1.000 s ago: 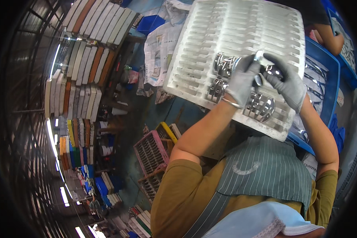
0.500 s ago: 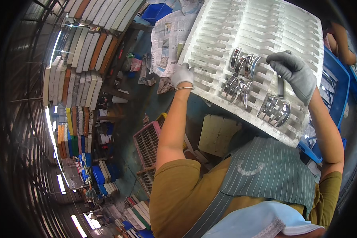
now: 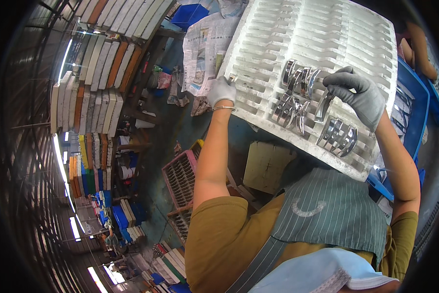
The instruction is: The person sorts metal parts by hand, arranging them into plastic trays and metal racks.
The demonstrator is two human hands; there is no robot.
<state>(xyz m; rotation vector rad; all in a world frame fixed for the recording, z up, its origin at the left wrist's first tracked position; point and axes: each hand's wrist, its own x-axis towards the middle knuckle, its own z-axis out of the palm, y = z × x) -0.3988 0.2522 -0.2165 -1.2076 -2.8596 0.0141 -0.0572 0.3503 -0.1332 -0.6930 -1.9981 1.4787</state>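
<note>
A curved, glossy silver metal piece [image 3: 322, 107] is held at one end over a white, rectangular slotted tray [image 3: 297, 29]; similar pieces [image 3: 332, 132] stand grouped in its slots.

The curved metal pieces [image 3: 291, 110] shine mirror-glossy from where I stand; the slotted white tray [image 3: 311, 41] looks matt and scuffed, the grey glove [image 3: 365, 100] soft cloth, the newspaper [image 3: 204, 51] creased and dull.
</note>
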